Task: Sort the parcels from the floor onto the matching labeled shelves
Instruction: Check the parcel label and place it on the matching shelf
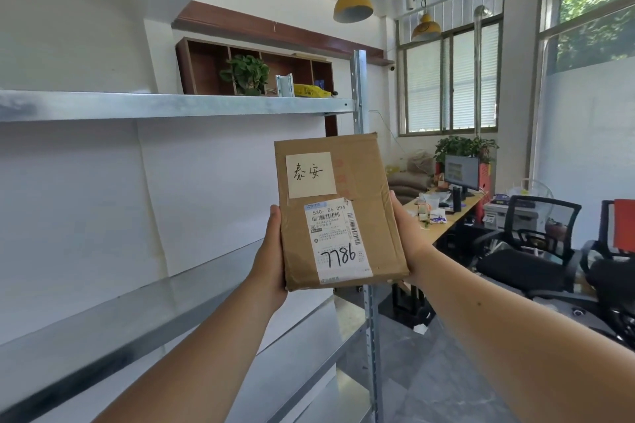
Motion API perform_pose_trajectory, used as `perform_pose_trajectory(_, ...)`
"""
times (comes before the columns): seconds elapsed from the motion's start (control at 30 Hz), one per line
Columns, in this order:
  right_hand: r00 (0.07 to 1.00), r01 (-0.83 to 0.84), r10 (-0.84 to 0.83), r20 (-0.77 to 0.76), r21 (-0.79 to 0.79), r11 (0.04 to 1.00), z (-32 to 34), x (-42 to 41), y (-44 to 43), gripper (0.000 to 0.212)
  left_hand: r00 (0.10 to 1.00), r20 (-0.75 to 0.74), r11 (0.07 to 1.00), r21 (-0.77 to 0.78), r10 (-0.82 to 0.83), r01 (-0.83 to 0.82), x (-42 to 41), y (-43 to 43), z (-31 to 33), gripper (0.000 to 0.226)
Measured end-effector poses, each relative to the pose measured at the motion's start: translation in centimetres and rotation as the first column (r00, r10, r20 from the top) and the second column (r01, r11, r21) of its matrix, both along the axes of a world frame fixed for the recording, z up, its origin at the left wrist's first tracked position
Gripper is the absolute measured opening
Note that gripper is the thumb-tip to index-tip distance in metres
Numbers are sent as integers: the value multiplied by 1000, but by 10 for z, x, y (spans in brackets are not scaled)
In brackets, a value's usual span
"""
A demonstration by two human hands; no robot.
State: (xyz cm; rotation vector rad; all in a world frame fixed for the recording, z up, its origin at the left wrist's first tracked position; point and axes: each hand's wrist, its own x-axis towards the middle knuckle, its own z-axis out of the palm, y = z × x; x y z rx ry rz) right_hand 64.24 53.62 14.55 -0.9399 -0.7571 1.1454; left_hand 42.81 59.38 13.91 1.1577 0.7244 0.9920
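Observation:
I hold a flat brown cardboard parcel [374, 203] upright in front of me, between both hands. It carries a pale handwritten note at the top and a white shipping label marked 7786 below. My left hand [271, 251] grips its lower left edge. On the lower right edge sits my right hand [410, 240], fingers hidden behind the box. The metal shelf unit [171, 105] stands to the left and behind the parcel, its boards bare where I can see them. No shelf labels are legible.
The shelf's upright post [360, 86] rises just behind the parcel. A desk [443, 216] with a monitor [461, 173] and clutter is at the right, with black office chairs [536, 244] beside it. Grey floor [439, 371] lies between shelf and desk.

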Motion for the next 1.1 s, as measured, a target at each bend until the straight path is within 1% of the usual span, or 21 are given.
perform_pose_trajectory(0.13,999,-29,28,38,30,999,4,17,40,60,1000,3,1000,10,17,-17,14,38,5,74)
perform_pose_trajectory(0.2,998,-49,47,48,43,998,4,25,60,62,999,16,1000,9,28,-28,21,54,6,74)
perform_pose_trajectory(0.33,994,-104,104,25,13,994,-4,42,97,68,998,25,999,-13,51,-50,35,74,-1,74)
perform_pose_trajectory(0.43,994,-104,104,28,13,994,-10,58,129,73,996,46,997,-21,76,-75,45,89,-4,76)
perform_pose_trajectory(0.53,990,-142,142,16,-7,990,-11,70,148,69,992,52,993,-32,117,-116,56,99,-5,77)
perform_pose_trajectory(0.6,987,-157,157,16,-3,988,-11,79,159,66,988,53,990,-31,142,-140,65,104,-5,78)
perform_pose_trajectory(0.73,978,-200,201,50,-17,980,-14,101,183,72,976,61,978,-31,209,-207,87,108,-3,79)
perform_pose_trajectory(0.83,956,-291,292,25,-47,956,-17,121,196,75,955,66,957,-41,289,-286,110,105,-2,77)
perform_pose_trajectory(1.03,921,-389,389,0,-49,920,-11,163,196,64,914,47,915,-43,402,-401,161,86,-1,75)
perform_pose_trajectory(1.1,912,-409,410,17,-46,911,-14,172,195,63,899,51,900,-44,435,-433,173,79,-5,74)
